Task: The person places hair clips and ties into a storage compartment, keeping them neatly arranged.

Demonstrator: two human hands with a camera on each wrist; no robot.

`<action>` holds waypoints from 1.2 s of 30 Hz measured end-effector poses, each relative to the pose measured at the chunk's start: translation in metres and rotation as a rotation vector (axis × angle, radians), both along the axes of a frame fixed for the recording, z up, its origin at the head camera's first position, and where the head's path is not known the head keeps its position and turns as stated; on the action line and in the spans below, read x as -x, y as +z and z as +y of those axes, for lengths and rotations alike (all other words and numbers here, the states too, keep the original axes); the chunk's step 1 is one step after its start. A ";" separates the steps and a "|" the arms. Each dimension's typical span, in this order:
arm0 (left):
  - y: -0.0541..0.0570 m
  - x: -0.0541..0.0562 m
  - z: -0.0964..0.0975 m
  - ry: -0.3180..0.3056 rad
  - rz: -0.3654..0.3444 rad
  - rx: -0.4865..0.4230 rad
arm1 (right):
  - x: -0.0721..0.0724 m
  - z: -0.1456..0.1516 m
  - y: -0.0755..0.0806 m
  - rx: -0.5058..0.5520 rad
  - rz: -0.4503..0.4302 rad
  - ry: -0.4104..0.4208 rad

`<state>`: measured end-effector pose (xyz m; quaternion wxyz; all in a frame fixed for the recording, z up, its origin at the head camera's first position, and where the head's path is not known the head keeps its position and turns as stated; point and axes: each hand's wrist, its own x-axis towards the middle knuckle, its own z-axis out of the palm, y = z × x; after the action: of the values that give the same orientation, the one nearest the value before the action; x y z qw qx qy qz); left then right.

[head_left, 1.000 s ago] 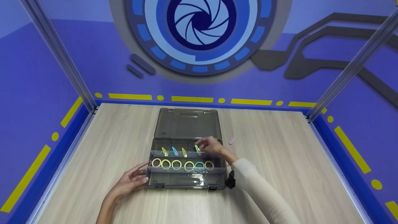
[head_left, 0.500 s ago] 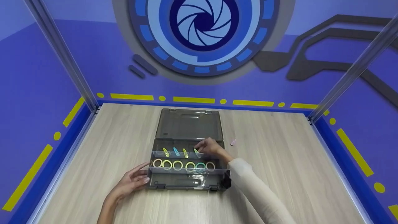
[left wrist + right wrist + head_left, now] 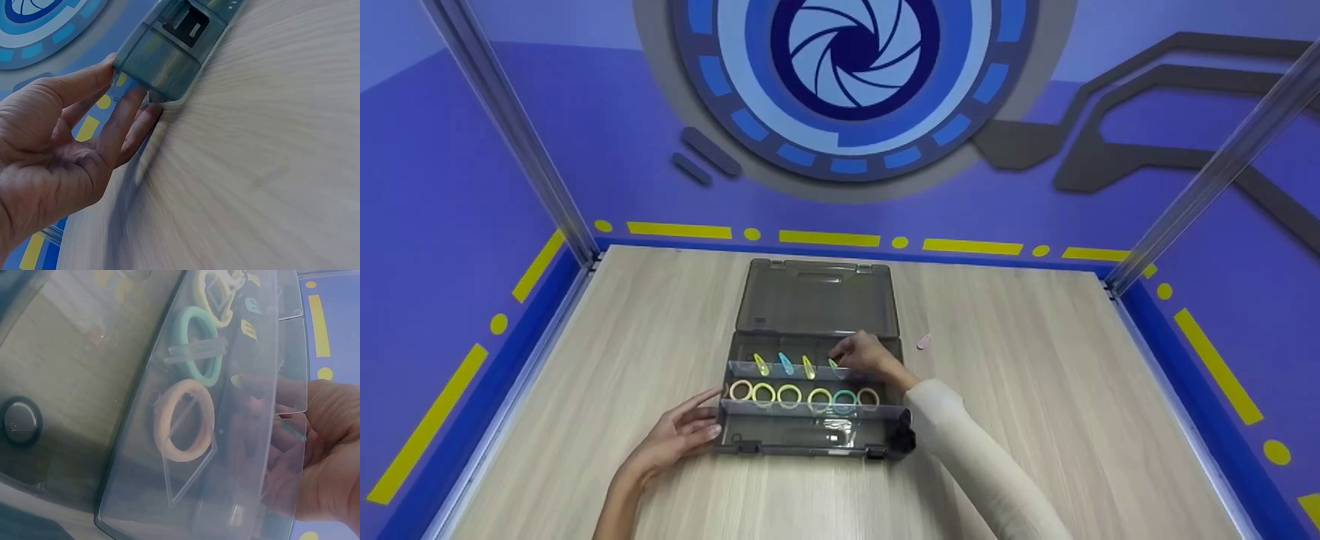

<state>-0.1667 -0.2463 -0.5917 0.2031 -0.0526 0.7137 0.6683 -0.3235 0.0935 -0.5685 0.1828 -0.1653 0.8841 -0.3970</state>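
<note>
A smoky see-through organizer box lies with its lid open toward the back. In its rear row, two yellow hair clips and a blue hair clip stand along the divider. Right of them my right hand pinches a green hair clip, partly hidden by the fingers; in the right wrist view, the fingers show blurred through the clear divider. Several hair ties line the middle row, including a teal one and a peach one. My left hand touches the box's left side with extended fingers.
A pink hair clip lies on the wooden table, right of the box. A dark object below the right sleeve overlaps the box's front right corner. Blue-purple panels and metal posts enclose the table.
The green hair clip has gone lower between my right fingers, toward the rear divider. My left hand keeps its place at the box, and the view has shifted slightly.
</note>
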 end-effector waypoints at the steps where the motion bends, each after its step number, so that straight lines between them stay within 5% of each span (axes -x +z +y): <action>1: 0.000 0.000 0.000 -0.004 0.001 -0.002 | 0.000 0.000 0.000 -0.007 0.002 -0.001; 19: -0.001 0.000 -0.002 -0.020 0.018 0.001 | 0.000 -0.001 0.000 0.031 0.107 -0.017; 27: -0.001 0.000 0.000 -0.011 -0.001 0.006 | -0.002 -0.003 0.002 -0.151 0.167 -0.073; 36: -0.001 0.002 -0.001 -0.034 0.014 -0.011 | -0.001 0.001 0.000 -0.058 0.187 -0.036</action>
<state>-0.1682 -0.2473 -0.5928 0.2097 -0.0350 0.7122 0.6690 -0.3225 0.0950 -0.5688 0.0972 -0.1803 0.9112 -0.3575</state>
